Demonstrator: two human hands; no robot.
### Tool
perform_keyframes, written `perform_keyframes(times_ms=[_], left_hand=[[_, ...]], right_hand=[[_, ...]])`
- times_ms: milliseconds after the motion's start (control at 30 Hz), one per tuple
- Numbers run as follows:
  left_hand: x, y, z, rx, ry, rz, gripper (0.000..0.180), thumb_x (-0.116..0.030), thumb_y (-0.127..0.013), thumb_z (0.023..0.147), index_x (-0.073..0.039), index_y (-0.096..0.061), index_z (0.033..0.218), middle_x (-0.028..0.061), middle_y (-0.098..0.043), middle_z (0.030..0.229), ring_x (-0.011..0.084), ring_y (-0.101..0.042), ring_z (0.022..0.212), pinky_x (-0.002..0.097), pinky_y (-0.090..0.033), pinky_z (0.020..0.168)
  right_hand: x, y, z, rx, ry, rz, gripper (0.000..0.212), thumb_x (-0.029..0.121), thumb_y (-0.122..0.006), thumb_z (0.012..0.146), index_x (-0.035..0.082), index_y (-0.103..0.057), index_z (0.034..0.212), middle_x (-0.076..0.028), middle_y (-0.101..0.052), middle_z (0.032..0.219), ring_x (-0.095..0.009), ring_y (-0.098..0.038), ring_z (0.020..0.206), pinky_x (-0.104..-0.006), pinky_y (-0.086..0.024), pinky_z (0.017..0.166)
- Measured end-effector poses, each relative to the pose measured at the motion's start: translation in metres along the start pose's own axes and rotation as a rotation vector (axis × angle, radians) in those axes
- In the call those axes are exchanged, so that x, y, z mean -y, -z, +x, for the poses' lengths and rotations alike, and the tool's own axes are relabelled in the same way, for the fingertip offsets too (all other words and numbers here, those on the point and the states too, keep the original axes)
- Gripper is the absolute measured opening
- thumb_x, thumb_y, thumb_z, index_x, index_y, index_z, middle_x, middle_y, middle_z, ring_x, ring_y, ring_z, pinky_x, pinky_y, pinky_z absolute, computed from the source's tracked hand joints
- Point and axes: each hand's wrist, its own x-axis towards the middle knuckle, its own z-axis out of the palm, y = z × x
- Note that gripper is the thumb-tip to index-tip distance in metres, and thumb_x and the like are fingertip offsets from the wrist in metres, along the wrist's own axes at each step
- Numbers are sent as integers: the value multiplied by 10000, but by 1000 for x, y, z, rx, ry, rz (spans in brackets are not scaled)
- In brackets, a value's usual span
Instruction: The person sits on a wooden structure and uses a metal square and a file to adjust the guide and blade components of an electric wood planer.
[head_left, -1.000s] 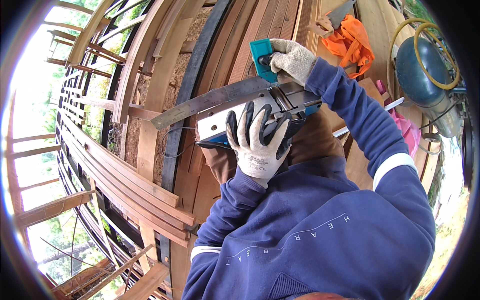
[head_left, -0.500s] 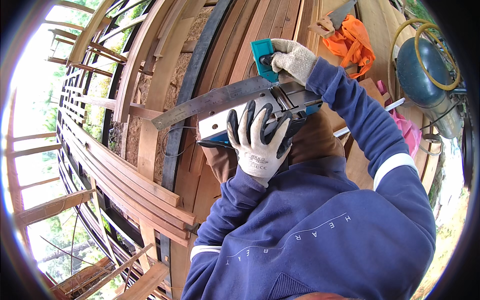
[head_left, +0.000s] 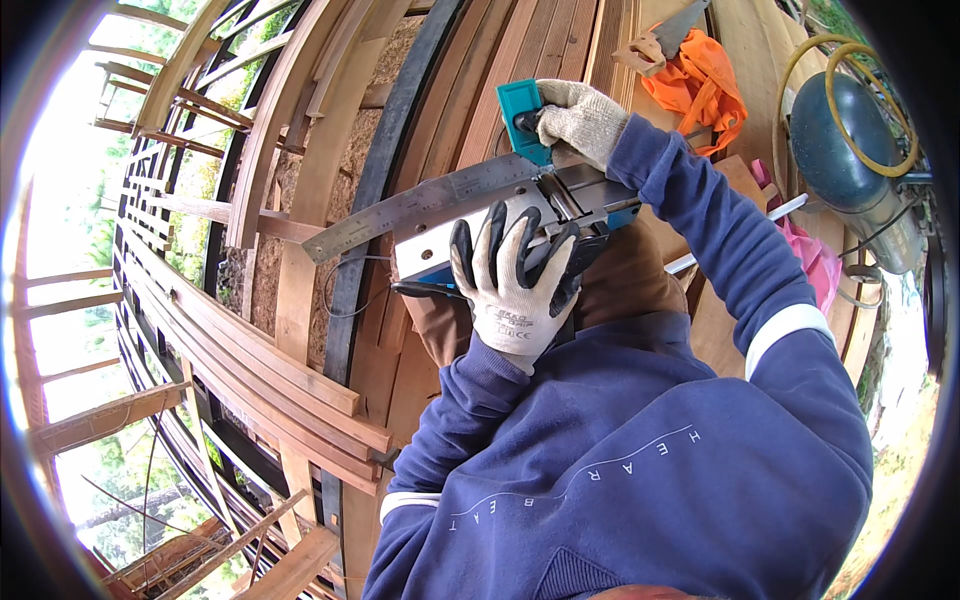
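An electric planer lies upside down across my lap, its pale metal sole and blade drum facing up. My left hand, in a white and black glove, grips its near side with fingers spread over the sole. A long steel ruler lies along the planer's far edge and sticks out to the left. Beyond the drum, my right hand, in a knitted glove, pinches a teal plastic piece, held upright with its lower end by the ruler's right end. The right fingertips are partly hidden.
Wooden decking boards run away ahead of me. A handsaw and an orange cloth lie at the far right. Further right stands a dark tank with a yellow hose. Stacked planks and open framing are at the left.
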Motion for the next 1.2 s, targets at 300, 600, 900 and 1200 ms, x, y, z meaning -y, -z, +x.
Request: perform_keyframes(times_ms=[300,600,900,1200], left_hand=[[0,-2,0,-32,-8,-6,554,-401,-840,646,-308,-698,1173,65,-438,1450,372,-289,1443,647,-120,1188],[-1,3,1,44,9,-2,579,-391,-813,697,-361,-664,1256,91,-415,1460,386,-281,1436,659,-131,1186],[-2,4,1,66,28,-9,593,-397,-819,691,-372,-659,1261,85,-421,1455,382,-276,1440,659,-118,1186],[-1,2,1,41,29,-24,592,-392,-825,678,-362,-667,1248,83,-428,1443,379,-299,1433,648,-128,1191]], right_hand=[[6,-4,-4,-11,14,-49,337,36,-474,971,64,-611,1277,0,-647,856,-84,-609,731,-244,-566,654],[5,-1,-4,6,4,-23,340,37,-469,967,91,-617,1267,8,-646,844,-77,-617,704,-236,-562,600],[6,-4,-4,-12,2,-26,331,39,-472,961,65,-609,1261,-9,-654,868,-84,-623,715,-236,-562,602],[5,-3,-3,-13,9,-21,332,41,-475,964,65,-605,1269,-12,-654,854,-83,-613,663,-224,-545,567]])
